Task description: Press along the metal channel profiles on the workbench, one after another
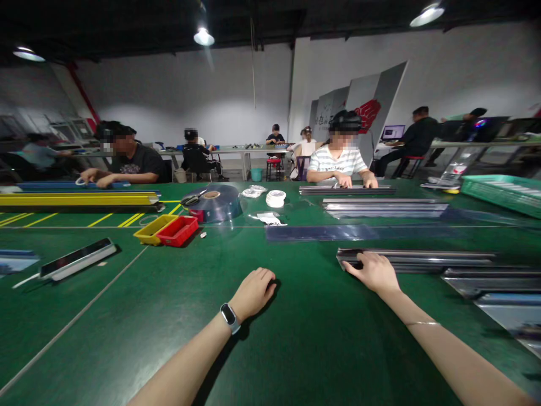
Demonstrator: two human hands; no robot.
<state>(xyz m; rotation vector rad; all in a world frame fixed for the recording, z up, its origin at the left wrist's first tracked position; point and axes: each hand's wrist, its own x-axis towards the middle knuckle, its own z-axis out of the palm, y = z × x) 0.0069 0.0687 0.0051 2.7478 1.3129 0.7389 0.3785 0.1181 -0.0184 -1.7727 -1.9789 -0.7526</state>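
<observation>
My left hand (253, 293), with a smart band on its wrist, rests on the green table (177, 327). Its fingers bend loosely, a small gap shows between them and the thumb, and nothing is seen in it. To the right, my right hand (376, 270) is closed over the left end of a dark, glossy long profile strip (439, 259). The thumb lies at the strip's end; the fingertips are partly hidden behind the hand. More profile strips (477, 279) lie closer to me on the right, the nearest ones bluish and blurred.
Beyond my hands lie a clear plastic strip (313, 232), a red bin (180, 230), a yellow bin (153, 228), a large clear film roll (224, 206) with scissors (194, 197), and white tape rolls (275, 197). A co-worker (338, 155) handles profiles opposite. A green basket (502, 194) stands far right.
</observation>
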